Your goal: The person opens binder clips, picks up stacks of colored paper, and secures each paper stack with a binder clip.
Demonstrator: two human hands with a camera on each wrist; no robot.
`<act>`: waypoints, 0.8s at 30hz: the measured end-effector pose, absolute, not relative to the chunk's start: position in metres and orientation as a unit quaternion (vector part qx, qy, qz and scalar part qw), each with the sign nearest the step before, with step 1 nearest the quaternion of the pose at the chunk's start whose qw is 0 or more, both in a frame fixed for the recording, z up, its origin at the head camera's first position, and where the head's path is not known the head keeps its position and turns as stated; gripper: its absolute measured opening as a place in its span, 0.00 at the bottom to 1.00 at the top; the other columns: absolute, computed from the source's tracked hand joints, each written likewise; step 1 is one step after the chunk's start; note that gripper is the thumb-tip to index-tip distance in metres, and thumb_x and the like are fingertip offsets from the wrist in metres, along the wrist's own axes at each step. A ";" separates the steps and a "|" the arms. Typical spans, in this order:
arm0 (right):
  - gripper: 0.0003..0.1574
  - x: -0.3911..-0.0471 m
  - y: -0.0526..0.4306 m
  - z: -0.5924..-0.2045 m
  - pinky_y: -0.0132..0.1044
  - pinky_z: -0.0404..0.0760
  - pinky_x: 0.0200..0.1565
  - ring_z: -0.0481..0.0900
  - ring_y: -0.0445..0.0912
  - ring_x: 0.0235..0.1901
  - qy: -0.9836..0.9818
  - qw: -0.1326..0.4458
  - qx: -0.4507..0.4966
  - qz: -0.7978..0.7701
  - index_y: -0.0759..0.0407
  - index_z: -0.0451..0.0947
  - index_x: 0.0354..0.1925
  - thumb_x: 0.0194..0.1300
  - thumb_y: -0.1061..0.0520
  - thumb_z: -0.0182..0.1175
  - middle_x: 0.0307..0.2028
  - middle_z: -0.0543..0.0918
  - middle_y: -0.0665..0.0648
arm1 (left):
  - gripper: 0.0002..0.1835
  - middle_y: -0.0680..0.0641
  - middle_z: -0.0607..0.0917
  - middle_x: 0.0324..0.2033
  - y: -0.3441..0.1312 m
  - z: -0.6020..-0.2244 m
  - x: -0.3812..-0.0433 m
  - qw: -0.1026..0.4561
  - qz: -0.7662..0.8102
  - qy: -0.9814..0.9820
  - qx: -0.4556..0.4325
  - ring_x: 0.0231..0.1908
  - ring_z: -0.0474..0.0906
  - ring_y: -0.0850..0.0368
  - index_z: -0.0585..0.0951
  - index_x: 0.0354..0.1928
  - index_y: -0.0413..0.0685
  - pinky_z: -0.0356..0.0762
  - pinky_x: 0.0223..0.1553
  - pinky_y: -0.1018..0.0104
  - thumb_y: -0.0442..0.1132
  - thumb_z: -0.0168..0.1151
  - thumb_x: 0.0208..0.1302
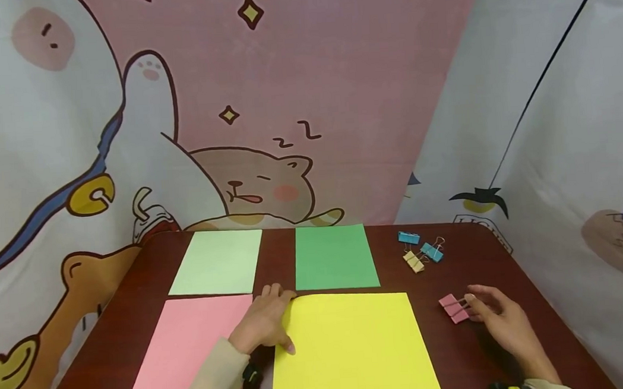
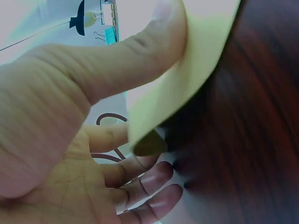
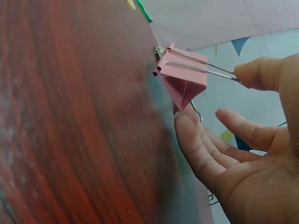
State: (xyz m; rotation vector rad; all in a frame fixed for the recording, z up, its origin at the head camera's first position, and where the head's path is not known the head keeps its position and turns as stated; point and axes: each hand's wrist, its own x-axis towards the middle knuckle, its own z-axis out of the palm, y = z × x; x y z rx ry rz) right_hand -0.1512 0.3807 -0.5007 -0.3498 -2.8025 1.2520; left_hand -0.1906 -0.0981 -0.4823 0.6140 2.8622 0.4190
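Observation:
A large sheet of yellow paper point(image 1: 353, 349), perhaps a stack, lies in front of me. My left hand point(image 1: 265, 319) grips its upper left corner. In the left wrist view the thumb presses on top of the yellow paper point(image 2: 205, 44) and the corner curls up off the dark wood, fingers behind it. Right of the paper, my right hand point(image 1: 503, 319) holds a pink binder clip point(image 1: 454, 309) by its wire handles. In the right wrist view the thumb is on one handle of the pink binder clip point(image 3: 187, 65) and the fingertips reach under the other.
Pink paper point(image 1: 189, 345) lies on the left, partly under my left forearm. Pale green paper point(image 1: 216, 263) and green paper point(image 1: 335, 257) lie along the back of the brown table point(image 1: 394, 320). Two blue binder clips point(image 1: 409, 237) and a yellow binder clip point(image 1: 414, 262) sit at the back right.

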 end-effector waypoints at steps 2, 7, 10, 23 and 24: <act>0.41 -0.151 0.382 -0.501 0.32 0.85 0.38 0.86 0.37 0.38 -0.893 0.020 -0.121 0.433 0.64 0.65 0.72 0.77 0.37 0.55 0.59 0.80 0.71 | 0.59 0.43 0.75 0.54 -0.098 -0.482 -0.192 0.099 0.146 0.963 0.203 0.56 0.68 0.44 0.74 0.68 0.45 0.72 0.57 0.49 0.55 0.92 0.28; 0.48 -0.150 0.386 -0.499 0.24 0.82 0.42 0.87 0.35 0.40 -0.855 -0.016 -0.141 0.498 0.68 0.60 0.76 0.76 0.36 0.57 0.67 0.73 0.74 | 0.54 0.42 0.77 0.56 -0.098 -0.485 -0.191 0.124 0.184 0.958 0.184 0.57 0.70 0.43 0.75 0.64 0.42 0.74 0.57 0.48 0.50 0.92 0.30; 0.50 -0.149 0.389 -0.498 0.19 0.77 0.43 0.86 0.32 0.43 -0.842 -0.038 -0.145 0.518 0.68 0.59 0.77 0.75 0.35 0.58 0.71 0.69 0.71 | 0.52 0.42 0.80 0.53 -0.099 -0.486 -0.188 0.125 0.211 0.954 0.171 0.56 0.73 0.43 0.76 0.62 0.40 0.76 0.55 0.47 0.47 0.92 0.31; 0.47 -0.146 0.387 -0.506 0.25 0.81 0.46 0.83 0.28 0.46 -0.821 -0.033 -0.116 0.557 0.66 0.61 0.73 0.70 0.43 0.68 0.51 0.86 0.42 | 0.47 0.45 0.82 0.34 -0.099 -0.496 -0.163 0.060 0.373 0.919 0.112 0.32 0.77 0.52 0.74 0.57 0.41 0.79 0.29 0.60 0.29 0.89 0.28; 0.47 -0.146 0.387 -0.506 0.25 0.81 0.46 0.83 0.29 0.46 -0.822 -0.031 -0.114 0.556 0.66 0.62 0.72 0.70 0.43 0.68 0.51 0.86 0.42 | 0.48 0.43 0.83 0.35 -0.100 -0.496 -0.162 0.055 0.385 0.915 0.108 0.33 0.77 0.51 0.74 0.58 0.41 0.79 0.29 0.60 0.28 0.89 0.27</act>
